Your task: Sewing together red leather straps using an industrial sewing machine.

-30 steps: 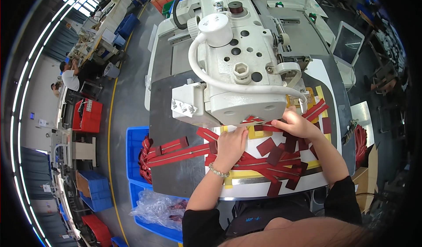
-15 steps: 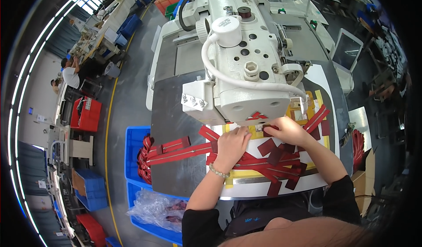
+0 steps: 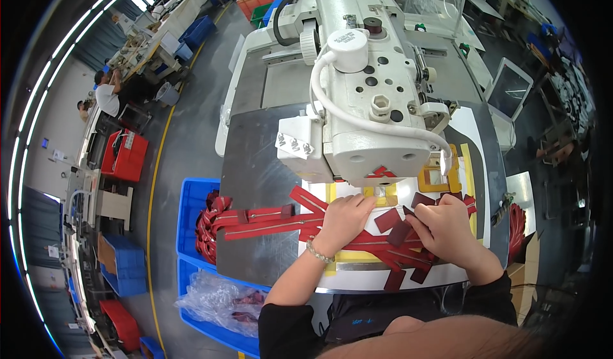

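The red zipper strips (image 3: 274,226) lie across the table (image 3: 255,167) and under the hands, and look light and limp sideways, with the toothed line likely giving a little stiffness lengthwise; the flat tape near an end seems the best hold. The dark red tabs (image 3: 387,220), scattered over them, should be soft, thin and easily nudged. The right hand (image 3: 449,226) pinches a small dark piece (image 3: 407,211), probably another tab, between thumb and forefinger. The left hand (image 3: 348,218) rests palm down with fingers close together; whether it grips anything, I cannot tell. The white sewing machine head (image 3: 377,158) overhangs just beyond both hands, limiting room, beside a yellow frame (image 3: 440,188). Overlapping strips could snag, and more fill a blue bin (image 3: 186,231) at left.
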The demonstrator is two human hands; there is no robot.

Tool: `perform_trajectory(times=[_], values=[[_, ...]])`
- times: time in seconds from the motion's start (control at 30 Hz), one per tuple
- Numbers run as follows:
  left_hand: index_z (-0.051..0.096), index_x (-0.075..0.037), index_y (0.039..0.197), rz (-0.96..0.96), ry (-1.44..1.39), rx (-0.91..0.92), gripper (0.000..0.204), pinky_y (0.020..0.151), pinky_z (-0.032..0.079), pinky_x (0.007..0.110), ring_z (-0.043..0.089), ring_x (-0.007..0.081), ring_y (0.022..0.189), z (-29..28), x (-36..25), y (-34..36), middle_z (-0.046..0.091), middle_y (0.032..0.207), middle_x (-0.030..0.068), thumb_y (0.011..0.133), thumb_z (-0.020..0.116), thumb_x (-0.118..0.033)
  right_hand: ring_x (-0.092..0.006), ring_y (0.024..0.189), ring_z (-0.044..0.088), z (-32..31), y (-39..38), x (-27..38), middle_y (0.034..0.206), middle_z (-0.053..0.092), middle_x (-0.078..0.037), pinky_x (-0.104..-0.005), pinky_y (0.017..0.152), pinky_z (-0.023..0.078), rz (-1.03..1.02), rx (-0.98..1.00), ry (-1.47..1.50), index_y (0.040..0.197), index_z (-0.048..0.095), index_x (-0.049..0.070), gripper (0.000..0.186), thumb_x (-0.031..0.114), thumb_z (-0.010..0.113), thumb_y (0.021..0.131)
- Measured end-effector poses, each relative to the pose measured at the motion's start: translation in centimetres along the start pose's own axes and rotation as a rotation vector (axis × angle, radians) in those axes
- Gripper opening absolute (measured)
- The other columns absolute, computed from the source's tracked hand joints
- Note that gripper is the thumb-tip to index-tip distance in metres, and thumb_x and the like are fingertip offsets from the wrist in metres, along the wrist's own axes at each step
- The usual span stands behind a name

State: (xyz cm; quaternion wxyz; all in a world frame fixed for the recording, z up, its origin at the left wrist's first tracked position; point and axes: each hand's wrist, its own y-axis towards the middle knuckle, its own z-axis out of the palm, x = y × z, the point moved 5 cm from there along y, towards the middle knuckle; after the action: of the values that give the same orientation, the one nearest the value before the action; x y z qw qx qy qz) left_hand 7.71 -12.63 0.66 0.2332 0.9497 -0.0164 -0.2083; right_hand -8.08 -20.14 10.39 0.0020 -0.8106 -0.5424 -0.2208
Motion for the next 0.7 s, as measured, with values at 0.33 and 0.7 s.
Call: perform_trajectory(times=[0.33, 0.7], values=[[0.07, -0.012, 0.101, 0.034, -0.134, -0.182, 0.019, 0.048, 0.04, 0.031, 0.054, 0.0186, 0.05, -2.7, -0.5, 0.3, 0.055, 0.056, -0.0005, 0.082, 0.07, -0.016, -0.0148, 0.047, 0.042, 0.8, -1.5, 3.0, 0.057, 0.046, 0.001, -0.0314, 0.061, 0.033, -0.592, -0.246, 0.176, 0.077, 0.059, 0.006, 0.019, 0.014, 0.076, 0.073], [0.063, -0.005, 0.118, 0.016, -0.337, -0.137, 0.033, 0.083, 0.047, 0.038, 0.062, 0.027, 0.094, -1.8, -0.8, 0.7, 0.066, 0.1, 0.0105, 0.089, 0.063, -0.021, -0.0171, 0.048, 0.045, 2.2, -0.4, 3.4, 0.055, 0.049, 0.0, -0.028, 0.062, 0.038, -0.39, -0.189, 0.234, 0.07, 0.057, 0.008, 0.019, 0.015, 0.072, 0.079]])
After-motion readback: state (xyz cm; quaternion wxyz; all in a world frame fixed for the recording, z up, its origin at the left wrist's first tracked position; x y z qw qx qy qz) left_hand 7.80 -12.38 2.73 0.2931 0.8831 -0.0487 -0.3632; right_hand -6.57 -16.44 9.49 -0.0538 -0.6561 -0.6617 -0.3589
